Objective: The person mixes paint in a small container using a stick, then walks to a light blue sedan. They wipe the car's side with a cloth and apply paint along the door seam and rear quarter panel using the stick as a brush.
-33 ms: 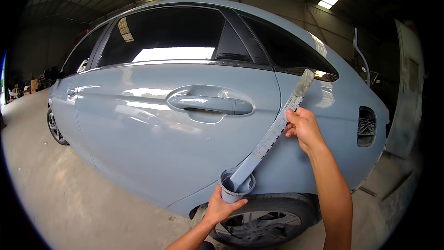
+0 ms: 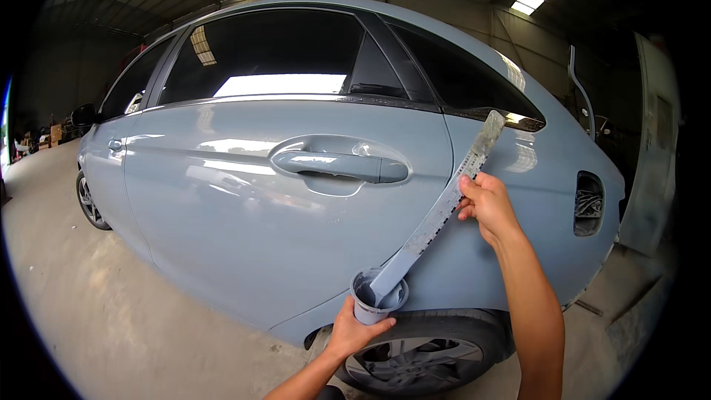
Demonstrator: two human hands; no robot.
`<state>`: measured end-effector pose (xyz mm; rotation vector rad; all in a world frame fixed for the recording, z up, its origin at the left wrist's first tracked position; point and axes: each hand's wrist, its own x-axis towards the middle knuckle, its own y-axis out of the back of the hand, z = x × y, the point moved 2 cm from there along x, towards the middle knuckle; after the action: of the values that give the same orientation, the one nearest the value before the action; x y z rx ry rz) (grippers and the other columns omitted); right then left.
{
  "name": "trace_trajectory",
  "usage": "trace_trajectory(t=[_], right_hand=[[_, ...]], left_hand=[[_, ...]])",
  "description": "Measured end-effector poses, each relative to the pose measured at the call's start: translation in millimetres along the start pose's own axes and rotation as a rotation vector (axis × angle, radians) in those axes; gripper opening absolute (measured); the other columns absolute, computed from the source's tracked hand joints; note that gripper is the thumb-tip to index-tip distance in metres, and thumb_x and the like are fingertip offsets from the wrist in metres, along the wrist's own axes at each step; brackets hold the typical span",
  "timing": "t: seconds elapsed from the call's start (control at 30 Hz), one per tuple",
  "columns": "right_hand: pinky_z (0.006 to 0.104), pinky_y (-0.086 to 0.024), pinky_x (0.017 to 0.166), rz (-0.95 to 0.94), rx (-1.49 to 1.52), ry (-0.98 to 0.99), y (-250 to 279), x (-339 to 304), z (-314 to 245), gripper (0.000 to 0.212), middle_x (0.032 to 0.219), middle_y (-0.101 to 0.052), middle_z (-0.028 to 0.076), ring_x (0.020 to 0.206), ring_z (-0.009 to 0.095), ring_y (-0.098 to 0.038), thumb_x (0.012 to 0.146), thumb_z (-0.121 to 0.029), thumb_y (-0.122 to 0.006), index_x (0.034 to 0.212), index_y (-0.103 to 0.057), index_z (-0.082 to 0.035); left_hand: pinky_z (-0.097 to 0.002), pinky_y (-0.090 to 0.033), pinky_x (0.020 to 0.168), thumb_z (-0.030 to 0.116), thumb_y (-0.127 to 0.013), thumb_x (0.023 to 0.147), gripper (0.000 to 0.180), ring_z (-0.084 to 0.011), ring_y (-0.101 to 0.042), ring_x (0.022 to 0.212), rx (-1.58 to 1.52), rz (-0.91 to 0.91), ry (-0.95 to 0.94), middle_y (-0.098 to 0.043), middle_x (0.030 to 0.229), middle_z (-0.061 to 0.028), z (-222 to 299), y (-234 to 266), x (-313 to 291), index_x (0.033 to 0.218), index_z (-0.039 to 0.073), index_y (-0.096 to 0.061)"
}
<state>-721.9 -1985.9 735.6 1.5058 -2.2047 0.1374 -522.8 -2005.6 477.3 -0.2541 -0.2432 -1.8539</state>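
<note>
My left hand (image 2: 351, 333) is wrapped around a small cup (image 2: 368, 316), low in front of the car's rear wheel. Grey-blue paint coats the inside of the cup. A long flat paint mixing stick (image 2: 427, 234) with dark scale marks slants up and right out of it, its lower end inside the cup. My right hand (image 2: 489, 206) pinches the stick above its middle, between thumb and fingers. The stick's top end looks worn and smeared. Behind both hands stands the pale grey-blue car, its rear door (image 2: 215, 230) facing me. The stick's lowest tip is hidden in the cup.
The rear wheel (image 2: 415, 359) sits just below the cup. The door handle (image 2: 341, 166) is left of the stick. An uncovered fuel-filler recess (image 2: 589, 204) lies to the right. A pale upright panel (image 2: 652, 148) stands at far right, and concrete floor (image 2: 133, 311) stretches left.
The car sits very slightly further right in the picture. Both hands, the cup and the stick hold nearly the same places.
</note>
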Motion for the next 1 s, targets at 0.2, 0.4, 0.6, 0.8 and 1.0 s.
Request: trace_trajectory(t=[0.2, 0.4, 0.6, 0.8, 1.0], right_hand=[[0.0234, -0.047, 0.052, -0.012, 0.01, -0.003, -5, 1, 5, 0.02, 0.077, -0.059, 0.005, 0.063, 0.011, -0.053, 0.095, -0.019, -0.054, 0.087, -0.058, -0.001], [0.0234, -0.047, 0.052, 0.031, -0.039, -0.048, 16, -3, 11, 0.02, 0.078, -0.061, 0.005, 0.063, 0.011, -0.054, 0.094, -0.019, -0.054, 0.088, -0.06, 0.0], [0.0222, -0.048, 0.05, 0.046, -0.101, -0.112, 53, 1, 19, 0.018, 0.074, -0.059, 0.003, 0.058, 0.009, -0.054, 0.095, -0.018, -0.055, 0.084, -0.058, -0.004], [0.0225, -0.049, 0.051, 0.005, -0.137, -0.149, 62, 8, 23, 0.019, 0.075, -0.061, 0.004, 0.06, 0.009, -0.055, 0.095, -0.02, -0.054, 0.085, -0.058, -0.004], [0.0223, -0.048, 0.052, -0.036, -0.156, -0.141, 52, 10, 16, 0.019, 0.077, -0.062, 0.004, 0.062, 0.009, -0.055, 0.095, -0.02, -0.054, 0.087, -0.059, -0.003]], left_hand=[[-0.0332, -0.045, 0.091, 0.021, -0.087, 0.064, 0.075, -0.0181, -0.056, 0.104, -0.046, 0.004, -0.026, -0.06, 0.113, -0.01, -9, 10, -3, 0.123, 0.0, -0.045], [-0.0341, -0.047, 0.089, 0.032, -0.086, 0.064, 0.076, -0.0223, -0.06, 0.102, -0.128, -0.146, 0.1, -0.062, 0.11, -0.0154, -22, -18, -11, 0.119, -0.001, -0.047], [-0.0326, -0.045, 0.092, 0.028, -0.087, 0.064, 0.076, -0.0205, -0.057, 0.106, -0.16, -0.222, 0.075, -0.06, 0.113, -0.0129, -18, -52, -21, 0.122, 0.0, -0.047], [-0.0326, -0.045, 0.092, 0.026, -0.087, 0.063, 0.077, -0.0199, -0.058, 0.106, -0.182, -0.232, 0.006, -0.06, 0.114, -0.0119, -31, -69, -19, 0.123, 0.001, -0.046], [-0.0332, -0.045, 0.092, 0.025, -0.087, 0.063, 0.08, -0.0206, -0.057, 0.108, -0.197, -0.235, 0.046, -0.059, 0.117, -0.0123, -36, -70, -18, 0.126, 0.001, -0.044]])
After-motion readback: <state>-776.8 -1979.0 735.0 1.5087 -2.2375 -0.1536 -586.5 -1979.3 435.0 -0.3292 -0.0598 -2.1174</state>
